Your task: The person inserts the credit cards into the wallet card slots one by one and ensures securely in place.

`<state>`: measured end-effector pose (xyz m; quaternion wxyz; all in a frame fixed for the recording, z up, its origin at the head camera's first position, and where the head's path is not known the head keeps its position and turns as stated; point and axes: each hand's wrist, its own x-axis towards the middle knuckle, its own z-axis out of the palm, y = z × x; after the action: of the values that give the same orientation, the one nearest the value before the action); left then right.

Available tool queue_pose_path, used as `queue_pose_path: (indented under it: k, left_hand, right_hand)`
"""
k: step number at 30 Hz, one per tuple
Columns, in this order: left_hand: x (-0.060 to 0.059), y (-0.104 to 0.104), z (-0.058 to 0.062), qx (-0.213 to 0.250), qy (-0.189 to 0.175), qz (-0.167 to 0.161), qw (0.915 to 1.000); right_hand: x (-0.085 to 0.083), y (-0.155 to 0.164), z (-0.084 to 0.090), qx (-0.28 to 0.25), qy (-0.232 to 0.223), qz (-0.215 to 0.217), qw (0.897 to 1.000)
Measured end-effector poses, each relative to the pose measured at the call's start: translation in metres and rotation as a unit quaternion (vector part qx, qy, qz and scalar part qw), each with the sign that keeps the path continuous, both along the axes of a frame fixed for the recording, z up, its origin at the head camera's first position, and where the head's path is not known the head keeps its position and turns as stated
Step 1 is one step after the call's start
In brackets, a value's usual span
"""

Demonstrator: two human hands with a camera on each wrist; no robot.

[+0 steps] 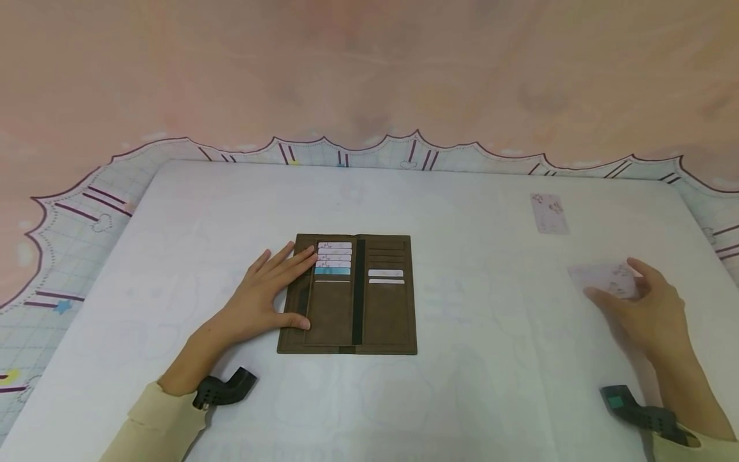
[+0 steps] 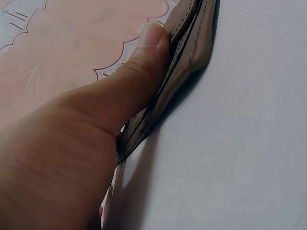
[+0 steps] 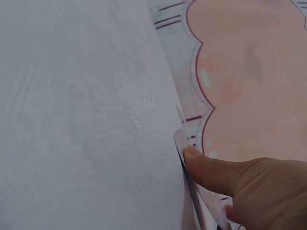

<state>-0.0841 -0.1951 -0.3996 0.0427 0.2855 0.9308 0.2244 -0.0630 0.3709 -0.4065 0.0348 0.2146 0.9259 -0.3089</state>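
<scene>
A brown wallet (image 1: 388,314) lies spread flat in the middle of the white table, with several cards in its left slots, one of them a blue card (image 1: 332,271), and two white cards (image 1: 386,273) in its right slots. My left hand (image 1: 260,295) rests on the wallet's left edge, fingers extended and spread; the thumb also lies on the wallet in the left wrist view. At the right, my right hand (image 1: 655,308) pinches a pale pink patterned card (image 1: 606,277) between thumb and fingers. The right wrist view shows the thumb against the card, seen nearly edge-on.
Another pale pink card (image 1: 550,214) lies on the table beyond the right hand. The white table surface (image 1: 473,372) extends around the wallet. A scalloped cloth border (image 1: 346,156) runs behind the table's far edge. A dark wrist device (image 1: 641,410) is on the right forearm.
</scene>
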Motion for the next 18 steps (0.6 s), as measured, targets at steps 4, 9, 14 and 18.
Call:
queue_pose_path:
  k: [4,9,14,18]
  left_hand:
    - [0.0,0.0001,0.0002,-0.003,-0.003,0.001,1.0]
    - [-0.0001,0.0001,0.0004,-0.003,-0.003,0.002,1.0]
    - [0.0,-0.0001,0.0003,-0.003,-0.003,0.001,1.0]
    - [0.0001,0.0006,0.0,0.003,0.002,0.0,1.0]
  right_hand:
    - [0.0003,0.0013,-0.0016,-0.006,0.018,0.003,1.0]
    - [0.0006,0.0027,-0.0018,0.002,0.05,-0.015,0.999]
    - [0.0009,0.0036,0.0009,-0.018,0.06,-0.03,0.998]
    - [-0.0015,0.0041,0.0041,-0.058,0.068,-0.021,0.996]
